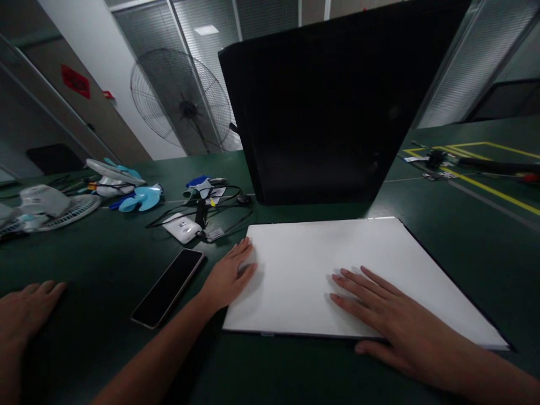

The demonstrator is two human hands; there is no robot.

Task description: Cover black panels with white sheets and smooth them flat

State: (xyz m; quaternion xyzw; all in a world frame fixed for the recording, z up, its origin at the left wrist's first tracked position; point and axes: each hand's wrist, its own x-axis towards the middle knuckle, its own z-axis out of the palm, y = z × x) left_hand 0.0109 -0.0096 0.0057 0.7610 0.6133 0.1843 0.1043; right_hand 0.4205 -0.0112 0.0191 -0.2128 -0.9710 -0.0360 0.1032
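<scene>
Left hand (228, 277), right hand (382, 318) at panel (329, 259) edges

A smooth, matt white panel (337, 264) is laid on a matt green counter (105, 264); the phone (167, 287) is faced in glossy black.

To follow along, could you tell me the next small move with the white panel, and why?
Probably hook the fingers of the left hand under the left edge of the white panel: it lies flat, that hand touches the edge, the right hand rests on top.
</scene>
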